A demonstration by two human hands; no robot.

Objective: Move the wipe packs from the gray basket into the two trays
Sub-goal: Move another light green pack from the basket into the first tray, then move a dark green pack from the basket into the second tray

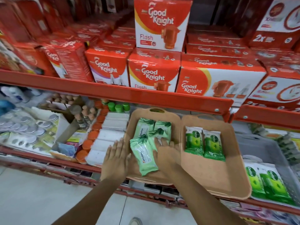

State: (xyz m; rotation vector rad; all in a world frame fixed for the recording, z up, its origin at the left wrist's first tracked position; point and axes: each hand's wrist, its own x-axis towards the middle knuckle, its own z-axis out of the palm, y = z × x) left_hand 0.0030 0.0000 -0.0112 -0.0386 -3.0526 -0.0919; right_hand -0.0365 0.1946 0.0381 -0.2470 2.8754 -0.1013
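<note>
both open hands (115, 158) (167, 152) flank a pale green wipe pack (143, 157).

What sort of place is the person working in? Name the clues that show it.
Most likely a shop aisle. Red metal shelving carries stacked Good Knight boxes, and the shelf below holds two tan trays of packaged wipes, beside more Dettol packs in a gray basket.
</note>
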